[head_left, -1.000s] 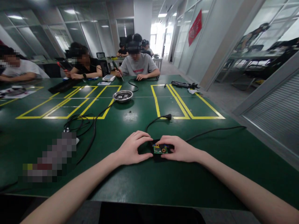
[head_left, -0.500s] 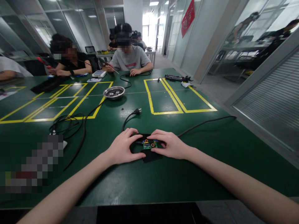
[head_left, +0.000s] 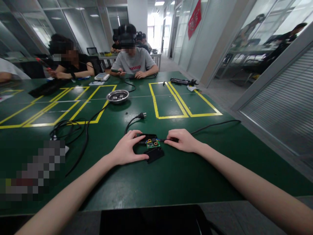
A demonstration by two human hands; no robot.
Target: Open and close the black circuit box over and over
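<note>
A small green circuit board (head_left: 153, 144) with copper-wound coils sits between two black plastic casing pieces (head_left: 155, 154) on the green table. My left hand (head_left: 126, 148) spans the casing from the left, with its fingertips at the far piece and its thumb at the edge of the near one. To the right, my right hand (head_left: 183, 139) is closed in a pinch on the black cable (head_left: 161, 140) that leads to the board. Part of the cable is hidden under that hand, and the left ends of both casing pieces are partly covered.
A black power plug (head_left: 141, 115) lies beyond the board. Further off stands a metal bowl (head_left: 117, 96) with small metal parts. Coiled cable (head_left: 69, 129) lies at left, near a blurred-out object (head_left: 36, 166). Co-workers (head_left: 134, 60) sit across the table (head_left: 117, 189).
My right hand has moved off the board to the right and now grips the cable. More of the near casing piece shows. A co-worker across the table has lowered a tool.
</note>
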